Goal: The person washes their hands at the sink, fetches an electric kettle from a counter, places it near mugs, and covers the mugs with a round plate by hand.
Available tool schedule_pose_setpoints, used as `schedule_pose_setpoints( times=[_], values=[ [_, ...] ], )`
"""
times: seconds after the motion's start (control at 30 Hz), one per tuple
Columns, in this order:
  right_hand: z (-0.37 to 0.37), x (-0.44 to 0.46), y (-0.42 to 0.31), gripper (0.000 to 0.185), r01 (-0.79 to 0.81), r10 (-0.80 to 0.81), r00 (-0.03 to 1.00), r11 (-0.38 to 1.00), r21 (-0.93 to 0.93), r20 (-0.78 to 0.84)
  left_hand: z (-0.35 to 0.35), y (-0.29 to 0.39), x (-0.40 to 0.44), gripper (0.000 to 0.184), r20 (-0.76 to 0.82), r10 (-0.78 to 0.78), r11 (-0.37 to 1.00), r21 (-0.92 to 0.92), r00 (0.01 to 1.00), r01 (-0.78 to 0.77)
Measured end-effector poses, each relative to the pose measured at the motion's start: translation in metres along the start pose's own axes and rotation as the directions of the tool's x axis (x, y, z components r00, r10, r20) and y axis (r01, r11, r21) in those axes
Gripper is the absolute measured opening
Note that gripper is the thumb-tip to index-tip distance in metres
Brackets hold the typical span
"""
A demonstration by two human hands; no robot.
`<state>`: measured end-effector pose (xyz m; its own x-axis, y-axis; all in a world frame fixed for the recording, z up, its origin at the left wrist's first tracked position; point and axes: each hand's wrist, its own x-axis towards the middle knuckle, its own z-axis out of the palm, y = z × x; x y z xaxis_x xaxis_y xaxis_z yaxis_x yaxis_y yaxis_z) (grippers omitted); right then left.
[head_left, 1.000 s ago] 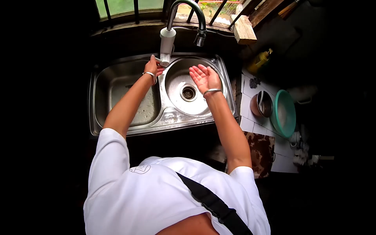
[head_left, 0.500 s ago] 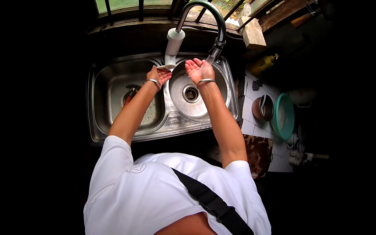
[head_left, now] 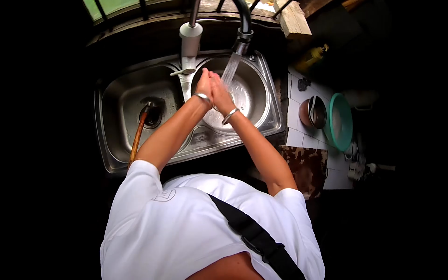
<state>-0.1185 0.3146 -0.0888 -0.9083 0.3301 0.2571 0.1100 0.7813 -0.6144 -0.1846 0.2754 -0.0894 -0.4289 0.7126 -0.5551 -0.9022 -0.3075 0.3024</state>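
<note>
- Nearest, a white shirt (head_left: 200,219); from its sleeves both arms reach over the metal sink (head_left: 212,140).
- On the left, a wooden handle (head_left: 138,133) slants from near the drain of the left basin (head_left: 116,100) toward the sink's near side, well apart from both hands, its near end reaching the left sleeve.
- Over the left part of the round basin (head_left: 259,100), the left hand (head_left: 204,86) and right hand (head_left: 221,93) are pressed against each other, no gap showing between them; blur and overlap hide how far the fingers are spread, and nothing held can be made out.
- The stream of water (head_left: 230,70) lies to the far right of the hands, its long axis slanting from far right to near left. The right hand is nearer; its lower end blurs at that hand's far edge, so exact contact is hard to tell.
- Farther, left of the stream, the white lever (head_left: 182,72) is just beyond the left hand, untouched.
- Farthest, the spout's nozzle (head_left: 241,44) points down over the round basin.
</note>
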Motion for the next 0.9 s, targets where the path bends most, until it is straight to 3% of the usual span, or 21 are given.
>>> schedule_pose_setpoints(
  times=[0.03,0.07,0.1,0.17,0.2,0.23,0.33,0.37,0.4,0.47,0.53,0.6,0.67,0.73,0.8,0.83,0.87,0.9],
  values=[
    [0.009,0.006,0.042,0.041,-0.164,0.163,0.986,0.942,0.293,0.028,-0.001,-0.004,0.005,0.056,0.294,-0.084,0.995,-0.022,0.952,0.095],
    [0.011,0.007,0.048,0.042,-0.294,0.299,0.952,0.819,0.492,0.071,-0.005,-0.011,0.006,0.053,0.557,-0.152,0.980,-0.021,0.817,0.197],
    [0.012,0.008,0.054,0.043,-0.388,0.428,0.897,0.638,0.665,0.112,0.009,-0.013,-0.009,0.053,0.497,-0.124,0.974,-0.106,0.859,0.202],
    [-0.017,0.007,-0.010,0.046,-0.369,0.385,0.917,0.727,0.578,0.101,0.004,-0.006,0.012,0.055,0.249,0.020,1.000,0.015,0.968,-0.025],
    [-0.015,0.005,-0.020,0.048,-0.307,0.331,0.943,0.837,0.453,0.028,0.008,-0.002,0.010,0.056,0.127,0.109,0.987,0.099,0.986,-0.122],
    [-0.012,0.004,-0.030,0.049,-0.247,0.273,0.961,0.919,0.306,-0.046,0.014,0.002,-0.004,0.055,0.099,0.091,0.996,0.017,0.991,-0.093],
    [0.015,0.014,0.040,0.047,0.076,-0.093,0.972,0.994,-0.082,-0.217,0.015,0.004,-0.009,0.051,0.403,-0.010,0.997,-0.064,0.915,0.039],
    [0.008,0.015,0.043,0.044,-0.311,0.376,0.900,0.908,0.282,-0.218,0.027,-0.005,-0.024,0.051,0.365,0.013,1.000,-0.014,0.931,-0.009],
    [-0.014,0.020,0.022,0.041,-0.511,0.761,0.626,0.566,0.647,-0.171,0.039,-0.008,-0.042,0.044,0.462,0.031,0.998,-0.059,0.887,-0.004],
    [-0.033,0.016,0.024,0.036,-0.344,0.727,0.675,0.160,0.925,0.125,0.042,-0.011,-0.036,0.031,0.362,0.009,1.000,0.008,0.932,-0.012],
    [-0.016,0.016,0.046,0.029,-0.289,0.626,0.756,0.058,0.956,0.191,0.036,-0.012,-0.025,0.024,0.317,-0.016,1.000,-0.007,0.948,0.019],
    [-0.008,0.019,0.022,0.022,-0.185,0.697,0.710,0.053,0.981,0.097,0.001,-0.011,0.012,0.022,0.205,0.030,0.996,0.081,0.978,-0.048],
    [-0.016,0.018,-0.007,0.019,-0.147,0.679,0.733,0.197,0.969,-0.027,-0.033,0.006,0.037,0.021,0.074,0.082,0.990,0.107,0.994,-0.090],
    [0.011,0.020,0.010,0.013,-0.304,0.710,0.687,0.090,0.948,0.152,-0.066,0.028,0.044,0.023,-0.152,0.176,0.970,0.195,0.973,-0.145],
    [0.004,0.021,0.007,0.014,-0.310,0.679,0.716,0.104,0.945,0.160,-0.061,0.047,0.008,0.030,-0.200,0.185,0.966,0.215,0.962,-0.141],
    [-0.012,0.020,-0.003,0.014,-0.385,0.709,0.661,0.039,0.922,0.246,-0.058,0.057,-0.001,0.032,-0.327,0.184,0.977,0.167,0.927,-0.135],
    [-0.017,0.021,-0.004,0.012,-0.352,0.703,0.664,-0.005,0.936,0.254,-0.055,0.066,-0.005,0.035,-0.446,0.180,0.983,0.119,0.877,-0.142],
    [-0.004,0.023,0.001,0.011,-0.325,0.710,0.671,0.024,0.945,0.213,-0.055,0.073,-0.011,0.037,-0.458,0.182,0.983,0.108,0.870,-0.149]
  ],
)
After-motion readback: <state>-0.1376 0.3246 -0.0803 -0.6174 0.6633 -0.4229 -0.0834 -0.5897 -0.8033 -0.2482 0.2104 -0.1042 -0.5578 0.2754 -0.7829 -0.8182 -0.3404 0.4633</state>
